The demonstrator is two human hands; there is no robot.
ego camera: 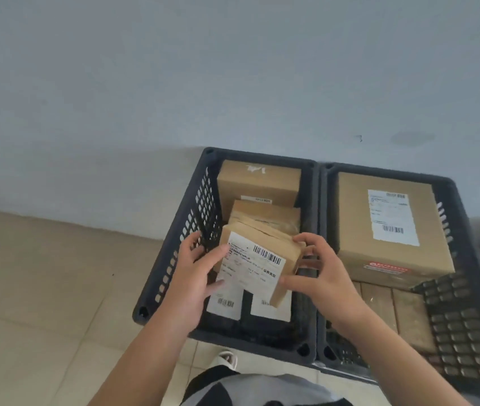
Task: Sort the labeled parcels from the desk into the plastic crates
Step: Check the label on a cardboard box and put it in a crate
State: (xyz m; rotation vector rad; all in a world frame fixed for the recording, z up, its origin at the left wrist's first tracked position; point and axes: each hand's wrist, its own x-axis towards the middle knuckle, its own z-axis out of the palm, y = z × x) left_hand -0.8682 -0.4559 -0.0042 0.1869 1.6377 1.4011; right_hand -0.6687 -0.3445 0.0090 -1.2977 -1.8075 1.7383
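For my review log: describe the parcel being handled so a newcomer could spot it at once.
Two dark plastic crates sit side by side; look in the left crate. The held parcel is the tilted brown one gripped by the left hand and right hand, its white barcode label facing up.

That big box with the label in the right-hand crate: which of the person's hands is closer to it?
The right hand. It is just left of the big box, by the wall between the crates, gripping the small parcel. The left hand holds that parcel's far side, over the left crate.
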